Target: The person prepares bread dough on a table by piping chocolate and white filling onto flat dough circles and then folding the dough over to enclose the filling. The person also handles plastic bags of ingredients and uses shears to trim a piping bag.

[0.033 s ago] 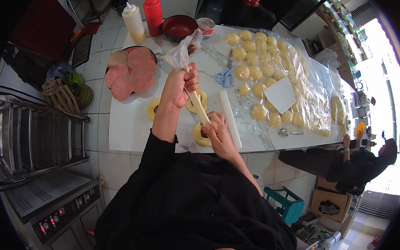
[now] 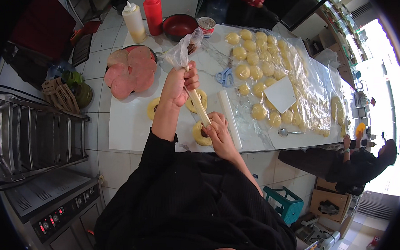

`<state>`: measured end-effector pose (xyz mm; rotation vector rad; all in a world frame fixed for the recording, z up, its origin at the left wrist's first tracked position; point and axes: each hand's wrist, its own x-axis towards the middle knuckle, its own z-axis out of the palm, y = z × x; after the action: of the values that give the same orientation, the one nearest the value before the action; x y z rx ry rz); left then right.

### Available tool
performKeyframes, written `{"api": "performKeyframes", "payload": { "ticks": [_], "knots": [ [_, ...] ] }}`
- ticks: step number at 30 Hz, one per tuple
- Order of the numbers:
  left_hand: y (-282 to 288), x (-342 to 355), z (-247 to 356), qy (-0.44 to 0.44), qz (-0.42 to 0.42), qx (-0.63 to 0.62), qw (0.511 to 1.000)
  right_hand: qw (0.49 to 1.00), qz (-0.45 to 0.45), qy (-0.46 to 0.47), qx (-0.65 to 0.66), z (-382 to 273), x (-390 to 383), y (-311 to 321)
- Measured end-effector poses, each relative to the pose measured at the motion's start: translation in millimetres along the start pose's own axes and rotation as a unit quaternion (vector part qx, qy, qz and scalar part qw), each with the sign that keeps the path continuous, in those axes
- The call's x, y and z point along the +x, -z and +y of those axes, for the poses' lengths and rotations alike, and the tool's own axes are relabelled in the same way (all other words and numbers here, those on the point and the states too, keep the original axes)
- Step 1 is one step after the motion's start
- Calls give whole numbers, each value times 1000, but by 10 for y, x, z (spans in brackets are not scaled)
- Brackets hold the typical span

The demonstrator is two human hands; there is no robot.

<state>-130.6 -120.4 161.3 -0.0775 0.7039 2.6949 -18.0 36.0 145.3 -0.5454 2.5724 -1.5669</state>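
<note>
Three rounds of yellow dough (image 2: 196,133) lie on the near left part of a pale marbled bench (image 2: 124,130), and my two hands are above them. My left hand is closed in a fist around the gathered neck of a clear plastic bag (image 2: 179,57), whose loose far end flares out beyond my fingers with something dark brown inside. From that fist a narrow, pale, ribbed length (image 2: 198,108) slants toward me and to the right; I cannot tell whether it is the bag's lower part. My right hand (image 2: 219,132) pinches its near end, thumb and curled fingers pressed together, just beside the nearest round, which shows a brown centre. The left hand (image 2: 184,85) is farther away than the right.

Just right of my right hand lies a long white roll (image 2: 230,119). Beyond it are blue scissors (image 2: 224,77), then many dough balls (image 2: 242,72) spread under clear plastic sheeting (image 2: 308,103), with a white square card (image 2: 280,95) on top. A metal spoon (image 2: 290,133) lies near the front edge. At the left, pink round slices (image 2: 131,73) overlap on a dark plate (image 2: 154,57). Beyond it stand a white squeeze bottle (image 2: 134,24), a red squeeze bottle (image 2: 153,15), a dark bowl (image 2: 179,28) and a tin (image 2: 206,28).
</note>
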Motion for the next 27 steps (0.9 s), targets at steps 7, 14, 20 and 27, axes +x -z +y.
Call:
{"api": "performKeyframes", "payload": {
  "ticks": [7, 14, 20, 27],
  "knots": [
    [-215, -57, -228, -53, 37, 117, 991, 998, -44, -35, 31, 212, -172, 33],
    [-777, -367, -946, -171, -113, 404, 891, 965, 40, -76, 248, 747, -217, -10],
    [-605, -712, -1608, -197, -223, 495, 816, 957, 65, -51, 278, 762, -103, -122],
    [-411, -693, -1682, -164, -270, 512, 799, 958, 50, -87, 270, 929, -170, -238]
  ]
}}
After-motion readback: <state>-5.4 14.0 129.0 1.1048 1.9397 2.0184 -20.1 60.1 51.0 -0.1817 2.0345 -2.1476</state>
